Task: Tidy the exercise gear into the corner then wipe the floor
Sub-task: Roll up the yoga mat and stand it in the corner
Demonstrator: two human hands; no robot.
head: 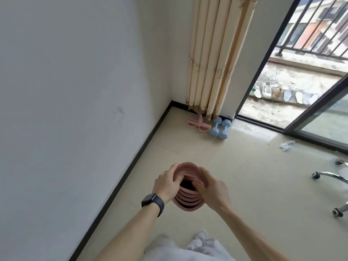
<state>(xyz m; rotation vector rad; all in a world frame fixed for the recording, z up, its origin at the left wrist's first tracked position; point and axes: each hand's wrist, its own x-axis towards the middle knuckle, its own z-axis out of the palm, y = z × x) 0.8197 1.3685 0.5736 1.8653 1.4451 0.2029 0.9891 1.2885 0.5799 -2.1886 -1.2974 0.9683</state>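
A person stands in a bare room holding a rolled mat [188,199] upright and end-on to the camera, its reddish-brown coils showing as rings around a dark hollow centre. Left hand [166,182], w/ a dark watch [152,203] on the wrist, grips the roll's left rim, fingertips hooked inside the coils. Right hand [212,189] clasps the opp. rim, fingers curled into the hollow, thumb over the outer layer. The mat is held above the pale floor [244,176], near the white wall [75,91] and well short of the corner.

In that corner, approx. at the foot of a cream curtain [212,53], two light-blue dumbbells [219,128] lie side by side, touching. Just beside them, on the left, lies a pink pull-strap exerciser [197,124], partly under the curtain hem.

At right, a dark-framed sliding door [320,113] stands open to a balcony [282,76] w/ shoes [267,87] lined along its edge. A crumpled white wad [286,145] lies on the floor near the door track; a chrome chair base [331,176] w/ castors shows at the frame's right edge.
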